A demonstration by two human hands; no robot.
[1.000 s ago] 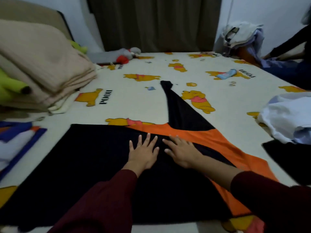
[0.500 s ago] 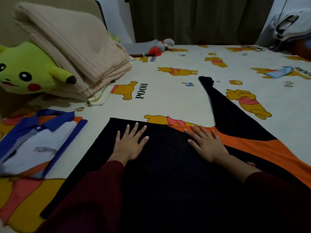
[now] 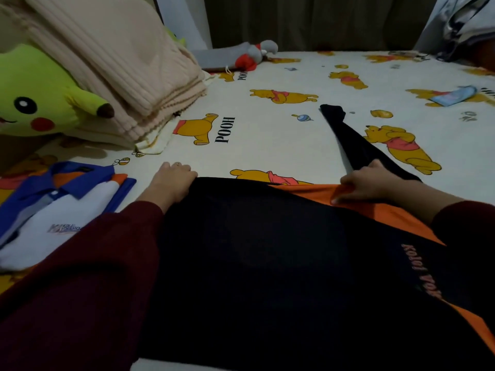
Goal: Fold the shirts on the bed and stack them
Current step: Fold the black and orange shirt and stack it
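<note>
Lay flat on the bed [image 3: 281, 129], the black and orange shirt [image 3: 254, 250], long axis running left to right, far edge right under both hands. Gripped that edge at its left corner with curled left hand [image 3: 171, 178]; pinched the orange band with right hand [image 3: 367, 183]. Stretched far beyond the right hand, one black sleeve [image 3: 353, 143]. Folded blue shirt [image 3: 53, 207] at left, nearer the left hand.

bed sheet [image 3: 267, 145]: "POOH" | black-and-orange shirt [image 3: 267, 250]: orange lettering, unreadable | folded shirt [image 3: 53, 223]: logo, unreadable
</note>
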